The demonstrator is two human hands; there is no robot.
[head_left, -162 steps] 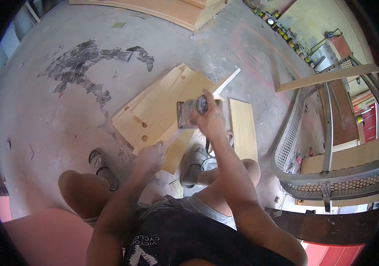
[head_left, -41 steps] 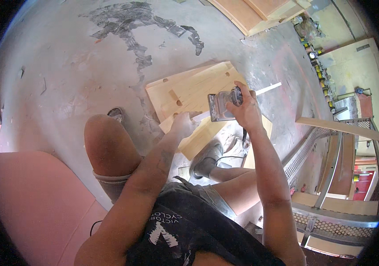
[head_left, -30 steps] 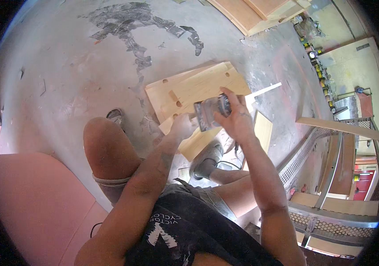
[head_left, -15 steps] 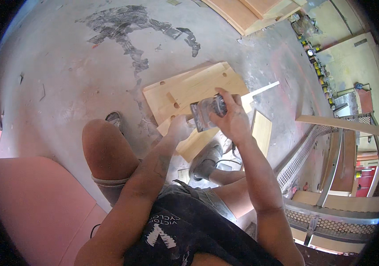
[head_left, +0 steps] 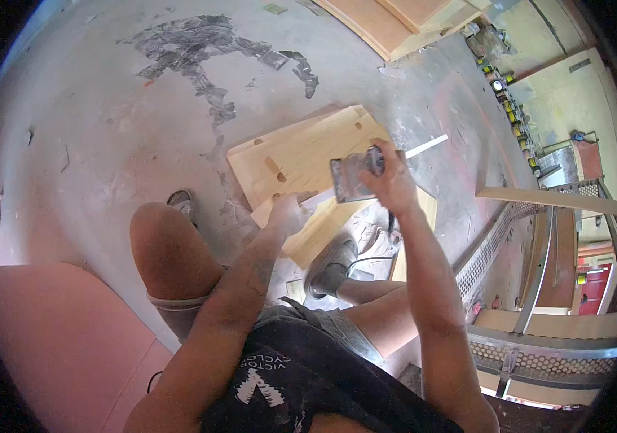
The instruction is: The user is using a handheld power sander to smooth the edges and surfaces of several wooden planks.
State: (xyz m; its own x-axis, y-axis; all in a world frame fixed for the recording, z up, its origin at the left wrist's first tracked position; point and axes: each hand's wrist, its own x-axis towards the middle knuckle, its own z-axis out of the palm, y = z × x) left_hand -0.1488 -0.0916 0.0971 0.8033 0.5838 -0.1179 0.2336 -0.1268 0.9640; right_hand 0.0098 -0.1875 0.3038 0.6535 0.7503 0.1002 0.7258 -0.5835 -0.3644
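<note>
In my right hand (head_left: 393, 177) is a dusty electric palm sander (head_left: 354, 179), its fingers wrapped round the top. The sander rests on or just above a long, narrow white strip (head_left: 427, 146), covering its middle. My left hand (head_left: 288, 214), pale with dust, grips the strip's near-left end. Beneath both hands lies a light wooden panel (head_left: 308, 155) with several round holes or recesses along it. A second pale board (head_left: 331, 225) lies nearer to me, beside my shoe.
Another narrow board (head_left: 428, 206) lies on the right, near the sander's dark cord (head_left: 377, 258). Perforated metal framing (head_left: 492, 242) stands at the right. A pink sheet (head_left: 63, 332) is at the lower left. Wooden cabinet pieces (head_left: 395, 29) sit at the far side.
The sander and my right hand have moved right along the strip, away from my left hand. More of the strip now shows beside my left fingers.
</note>
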